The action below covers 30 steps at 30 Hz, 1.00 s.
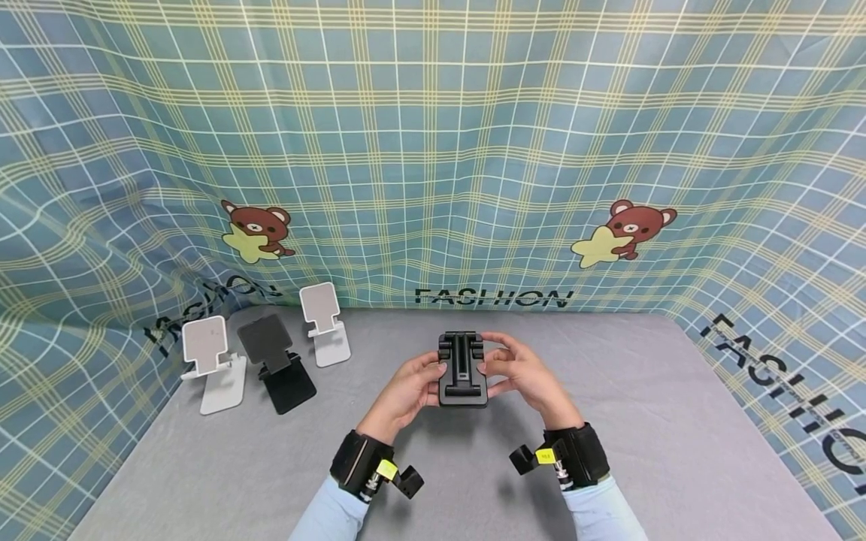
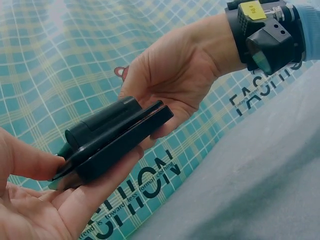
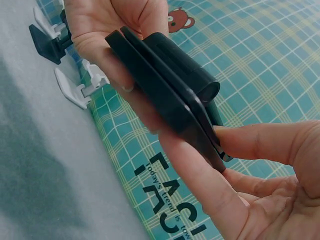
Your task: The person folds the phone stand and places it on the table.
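A folded black phone stand (image 1: 463,370) is held up over the grey table, its hinged arm lying flat against the base. My left hand (image 1: 410,387) grips its left edge, thumb on top and fingers beneath. On the opposite edge my right hand (image 1: 529,373) pinches it the same way. Seen side-on in the left wrist view, the black phone stand (image 2: 112,137) shows two thin layers with a round hinge barrel. The right wrist view shows the same stand (image 3: 165,85) between both hands, with fingers spread under its base.
At the table's left stand two unfolded white phone stands (image 1: 225,385) (image 1: 331,344) with an unfolded black one (image 1: 289,385) between them. A plaid curtain (image 1: 433,165) hangs along the back and sides of the grey table (image 1: 663,421).
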Motion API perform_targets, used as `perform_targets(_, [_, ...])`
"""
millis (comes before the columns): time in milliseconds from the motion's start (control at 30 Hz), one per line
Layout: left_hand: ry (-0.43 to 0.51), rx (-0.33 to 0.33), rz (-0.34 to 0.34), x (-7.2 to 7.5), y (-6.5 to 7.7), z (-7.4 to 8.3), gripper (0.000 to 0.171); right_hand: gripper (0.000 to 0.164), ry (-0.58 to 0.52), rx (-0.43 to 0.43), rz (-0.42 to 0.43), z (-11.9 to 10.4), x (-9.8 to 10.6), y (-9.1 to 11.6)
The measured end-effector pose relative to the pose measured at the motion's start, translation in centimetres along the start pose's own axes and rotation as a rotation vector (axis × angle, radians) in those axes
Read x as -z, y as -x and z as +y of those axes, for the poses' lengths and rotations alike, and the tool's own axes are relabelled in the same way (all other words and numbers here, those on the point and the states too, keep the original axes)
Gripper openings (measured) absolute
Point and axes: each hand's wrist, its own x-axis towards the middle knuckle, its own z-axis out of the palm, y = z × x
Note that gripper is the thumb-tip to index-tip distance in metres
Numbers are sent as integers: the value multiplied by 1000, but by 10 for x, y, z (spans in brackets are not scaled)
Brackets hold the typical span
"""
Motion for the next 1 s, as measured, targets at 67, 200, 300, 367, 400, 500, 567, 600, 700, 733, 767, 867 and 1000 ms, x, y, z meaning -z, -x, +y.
perform_targets(67, [-4,-6,-5,0,-1,-1,53,68,12,1,12,0,0,0])
perform_targets(200, [-6,-13,-11,-1,-2,-1,50,67,26,1,20,-1,2,-2])
perform_targets(300, [-17,-9,-7,-2,-2,-2,53,66,44,9,15,-2,5,-2])
perform_targets(367, [-43,3,0,-2,-3,-4,55,65,59,7,10,-2,8,0])
perform_targets(400, [-64,12,11,-3,-4,-5,58,65,67,6,8,-2,10,1])
perform_targets(500, [-138,46,44,-6,-7,-7,64,66,95,8,0,-3,19,6])
perform_targets(567, [-171,56,49,-10,-11,-7,60,66,110,8,4,-4,26,10])
perform_targets(600, [-184,56,46,-13,-13,-8,58,66,117,6,12,-4,29,13])
perform_targets(700, [-197,51,31,-24,-21,-9,52,66,151,-1,33,-4,41,20])
perform_targets(733, [-198,49,28,-28,-24,-10,50,65,160,-9,44,-4,45,23])
perform_targets(767, [-198,53,25,-32,-27,-11,49,65,170,-15,51,-2,49,25])
perform_targets(867, [-200,67,26,-46,-35,-18,47,66,191,-36,77,4,62,33])
perform_targets(1000, [-205,88,33,-62,-47,-35,40,67,211,-76,95,16,78,43])
